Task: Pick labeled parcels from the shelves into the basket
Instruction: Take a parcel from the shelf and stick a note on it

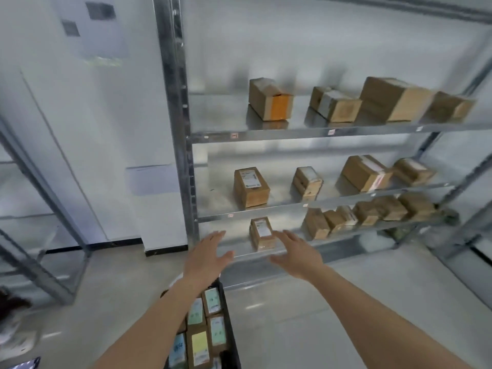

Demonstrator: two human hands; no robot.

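Beyond both outstretched hands, a metal shelving unit is seen, with cardboard boxes spread over three of its levels. Below the forearms, a dark basket is placed on the floor; labeled parcels are packed in it, touching one another, with green, yellow and blue labels facing up. On the lowest stocked shelf, a small labeled parcel is positioned between the two hands, just past the fingertips; it is held by neither hand. The left hand is extended with fingers straight and spread, to the left of this parcel. The right hand is likewise extended with fingers straight, its fingertips overlapping the parcel's lower right corner; contact cannot be confirmed.
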